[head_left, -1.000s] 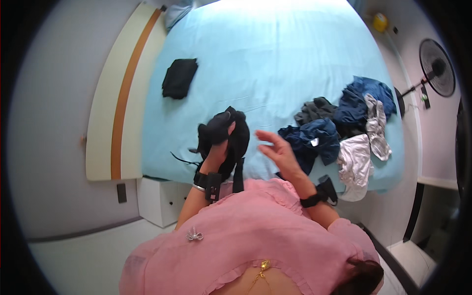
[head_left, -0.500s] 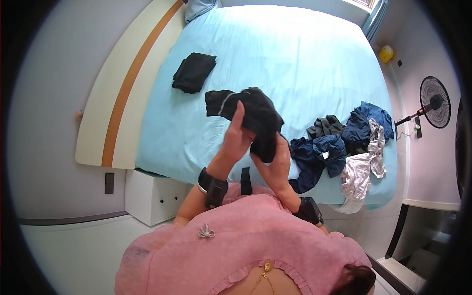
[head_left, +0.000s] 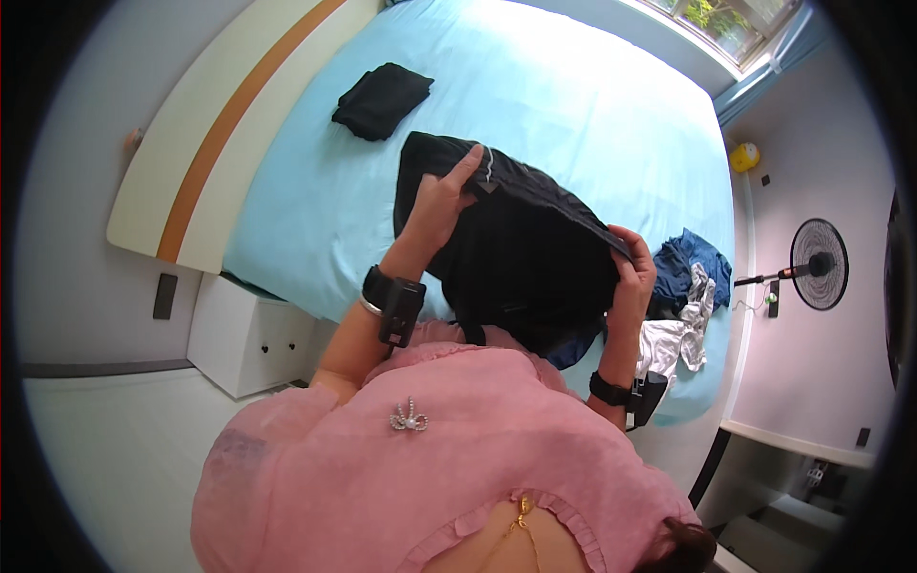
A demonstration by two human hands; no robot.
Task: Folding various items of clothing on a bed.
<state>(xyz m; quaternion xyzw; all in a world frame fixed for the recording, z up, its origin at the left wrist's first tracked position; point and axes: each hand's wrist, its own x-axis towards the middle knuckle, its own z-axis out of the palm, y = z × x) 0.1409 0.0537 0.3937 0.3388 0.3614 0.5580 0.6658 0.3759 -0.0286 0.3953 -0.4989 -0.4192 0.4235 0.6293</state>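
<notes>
Black garment (head_left: 521, 253) now spread wide between left hand (head_left: 441, 199) and right hand (head_left: 632, 277), formerly bunched.

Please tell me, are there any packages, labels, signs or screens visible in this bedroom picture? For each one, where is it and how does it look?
No packages, signs or screens show.
Possible label: a small pale tab at the top edge of the black garment, beside the left hand; too small to be sure.
Wrist devices: dark boxy units strapped on the left wrist and the right wrist; no lit display is visible on them.
</notes>
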